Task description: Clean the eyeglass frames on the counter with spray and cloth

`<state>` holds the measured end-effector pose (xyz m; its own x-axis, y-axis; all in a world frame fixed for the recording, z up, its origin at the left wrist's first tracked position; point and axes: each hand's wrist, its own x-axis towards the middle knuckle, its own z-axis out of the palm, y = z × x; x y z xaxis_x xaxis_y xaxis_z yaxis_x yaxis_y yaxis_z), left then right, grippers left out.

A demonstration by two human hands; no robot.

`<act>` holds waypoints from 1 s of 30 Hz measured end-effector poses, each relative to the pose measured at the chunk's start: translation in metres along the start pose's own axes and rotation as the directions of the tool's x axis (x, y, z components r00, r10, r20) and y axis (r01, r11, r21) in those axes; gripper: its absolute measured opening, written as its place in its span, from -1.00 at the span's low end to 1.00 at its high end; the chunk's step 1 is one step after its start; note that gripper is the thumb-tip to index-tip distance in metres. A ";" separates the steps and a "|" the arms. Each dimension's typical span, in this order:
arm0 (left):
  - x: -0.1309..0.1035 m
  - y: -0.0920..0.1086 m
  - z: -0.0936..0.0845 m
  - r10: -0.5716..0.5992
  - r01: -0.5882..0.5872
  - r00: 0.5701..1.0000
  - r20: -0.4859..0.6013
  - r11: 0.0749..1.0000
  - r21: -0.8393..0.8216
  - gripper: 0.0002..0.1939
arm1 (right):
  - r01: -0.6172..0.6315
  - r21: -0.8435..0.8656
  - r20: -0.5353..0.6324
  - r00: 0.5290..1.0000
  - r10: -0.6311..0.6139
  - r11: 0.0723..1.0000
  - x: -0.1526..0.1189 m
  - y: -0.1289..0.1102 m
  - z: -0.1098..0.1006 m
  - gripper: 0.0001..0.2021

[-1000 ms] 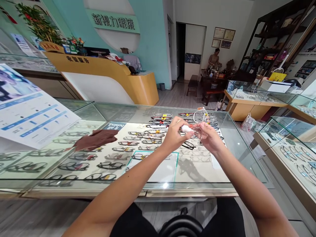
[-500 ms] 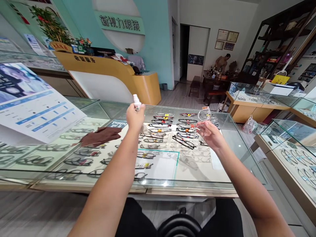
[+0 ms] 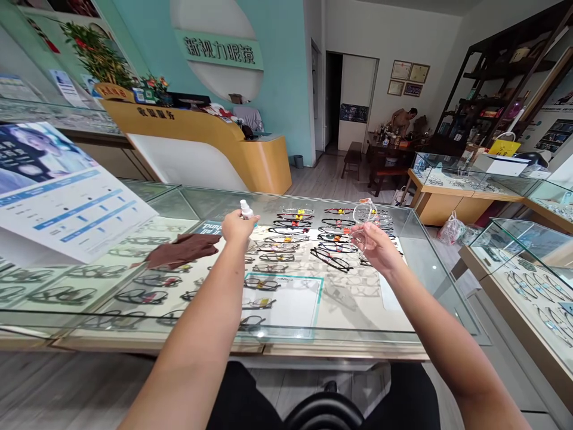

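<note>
A pair of clear eyeglasses (image 3: 363, 211) is held up over the tabletop (image 3: 367, 316), toward its far right corner. The right hand (image 3: 379, 246) pinches the pair's lower part between thumb and fingers; exactly which piece is too small to tell. The pair looks light, fairly stiff and easily scratched or bent, so it is best taken by the bridge or rim edges, off the lens faces. Left of the middle, toward the far edge, the left hand (image 3: 237, 227) has its fingers curled around a small white bottle (image 3: 246, 209), probably light, smooth and easiest gripped around its body; whether it touches the tabletop cannot be told. A brown cloth (image 3: 183, 249) lies crumpled left of that hand. Eyeglass frames (image 3: 332, 260) lie in rows beneath the tabletop.
</note>
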<state>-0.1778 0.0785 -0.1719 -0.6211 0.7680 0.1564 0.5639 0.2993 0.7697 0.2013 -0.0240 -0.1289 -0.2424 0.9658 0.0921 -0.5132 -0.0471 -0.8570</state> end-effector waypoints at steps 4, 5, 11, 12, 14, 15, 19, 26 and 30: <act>-0.001 0.002 -0.001 -0.060 0.060 0.998 -0.013 0.998 0.005 -0.55 | 0.003 0.009 0.001 1.000 -0.003 1.000 0.001 0.001 -0.001 -0.60; -0.002 0.003 -0.001 -0.069 0.070 0.998 -0.011 0.998 0.005 -0.55 | 0.003 0.007 0.002 1.000 -0.003 1.000 0.001 0.001 -0.001 -0.61; -0.010 0.017 -0.009 -0.187 0.185 0.979 -0.076 0.982 -0.040 -0.45 | 0.004 -0.014 -0.005 1.000 -0.004 1.000 0.000 -0.002 0.000 -0.61; -0.013 0.021 -0.011 -0.201 0.197 0.975 -0.099 0.979 -0.051 -0.42 | 0.008 -0.016 -0.011 1.000 -0.008 1.000 -0.001 -0.003 0.000 -0.61; -0.017 0.027 -0.015 -0.197 0.190 0.971 -0.135 0.980 -0.064 -0.40 | 0.019 -0.010 -0.022 1.000 -0.019 1.000 -0.001 -0.006 0.001 -0.63; -0.020 0.030 -0.017 -0.188 0.180 0.972 -0.141 0.981 -0.067 -0.41 | 0.026 -0.005 -0.025 0.999 -0.026 1.000 -0.001 -0.007 0.000 -0.63; -0.025 0.034 -0.017 -0.156 0.149 0.982 -0.106 0.987 -0.066 -0.53 | 0.037 -0.011 -0.020 0.999 -0.038 0.999 -0.001 -0.008 -0.001 -0.63; -0.028 0.032 -0.012 -0.123 0.120 0.989 -0.087 0.992 -0.043 -0.67 | 0.036 -0.015 -0.032 0.999 -0.036 0.999 0.002 -0.008 -0.007 -0.60; -0.031 0.038 -0.016 -0.105 0.077 0.970 -0.221 0.988 -0.131 -0.66 | 0.058 -0.036 -0.024 0.998 -0.059 0.998 0.002 -0.011 -0.008 -0.63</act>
<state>-0.1458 0.0564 -0.1377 -0.7818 0.5879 0.2077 0.4382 0.2811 0.8538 0.2127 -0.0201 -0.1234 -0.1917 0.9727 0.1306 -0.4965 0.0187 -0.8678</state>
